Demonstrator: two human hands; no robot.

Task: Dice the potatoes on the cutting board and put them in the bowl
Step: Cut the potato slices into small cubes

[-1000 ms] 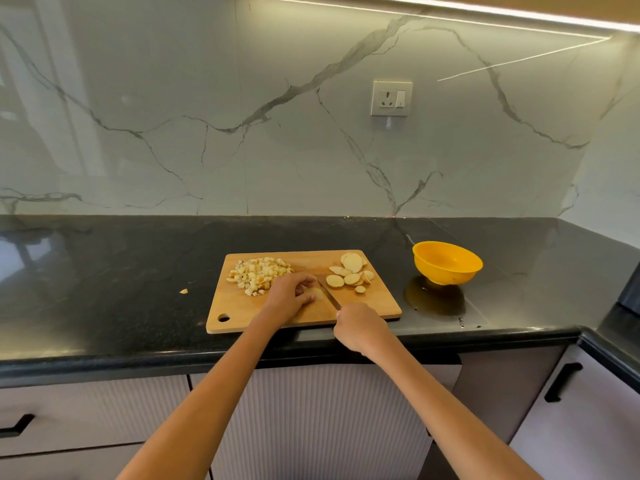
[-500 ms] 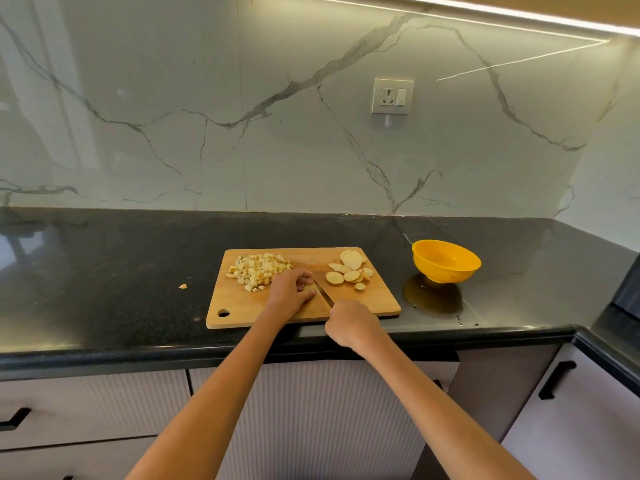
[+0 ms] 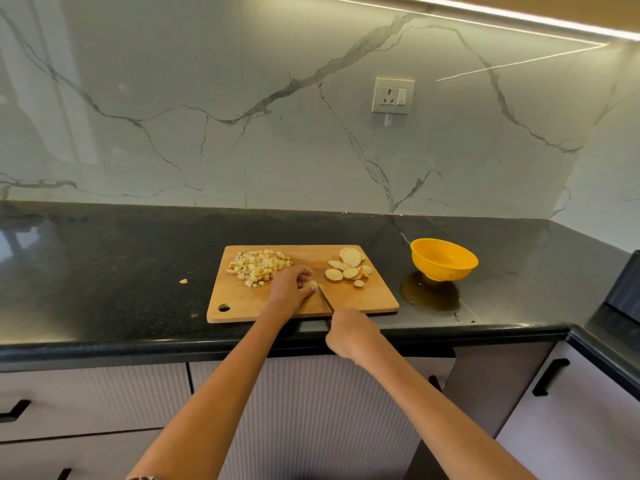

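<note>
Left hand (image 3: pixel 290 286) has its fingers (image 3: pixel 304 291) curled, pinching a potato piece (image 3: pixel 310 284) on the board (image 3: pixel 374 299). Right hand (image 3: pixel 349 332) is wrapped round the knife (image 3: pixel 326 300), blade against that piece.

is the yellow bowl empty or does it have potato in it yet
Empty, as far as visible: the yellow bowl shows only bare inner wall; the diced potato sits on the cutting board.

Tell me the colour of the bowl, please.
The bowl is yellow, seen in the head view.

head view: worn on the person, looks forward and down | faces counter (image 3: pixel 104 271) and marble wall (image 3: pixel 173 116) | wide-angle, arm's reach | single view
</note>
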